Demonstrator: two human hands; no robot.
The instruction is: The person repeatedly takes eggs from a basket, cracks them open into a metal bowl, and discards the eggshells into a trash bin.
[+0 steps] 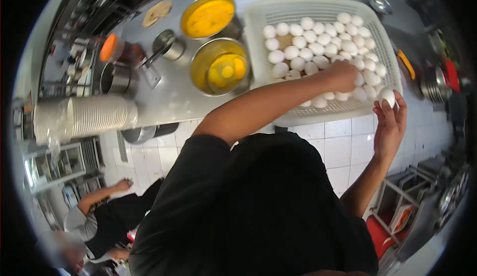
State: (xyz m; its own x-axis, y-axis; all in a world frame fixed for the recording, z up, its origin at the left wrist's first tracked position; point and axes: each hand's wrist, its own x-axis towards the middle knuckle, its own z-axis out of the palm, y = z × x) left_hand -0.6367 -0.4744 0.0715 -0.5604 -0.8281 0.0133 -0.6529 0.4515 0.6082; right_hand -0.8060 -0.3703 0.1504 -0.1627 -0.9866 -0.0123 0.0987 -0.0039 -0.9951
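A wide white plastic basket [256, 42] holds many white eggs [306, 55] on the metal counter. My left hand [343, 76] reaches across among the eggs; it looks curled, and its fingertips and anything in them are hidden. At the basket's front right corner, my right hand [390, 122] grips a single white egg [386, 97] between thumb and fingers. Left of the basket stands a steel bowl [199, 75] with cracked raw eggs in it, yolks showing. Behind it another steel bowl [186, 15] is filled with yellow egg [211, 17].
To the left are a small steel pot [174, 49], an orange-lidded jar [110, 47] and stacked white containers [99, 114]. A yellow-handled tool [406, 65] and stacked metal bowls [433, 84] lie right of the basket. Another person [114, 211] works at lower left.
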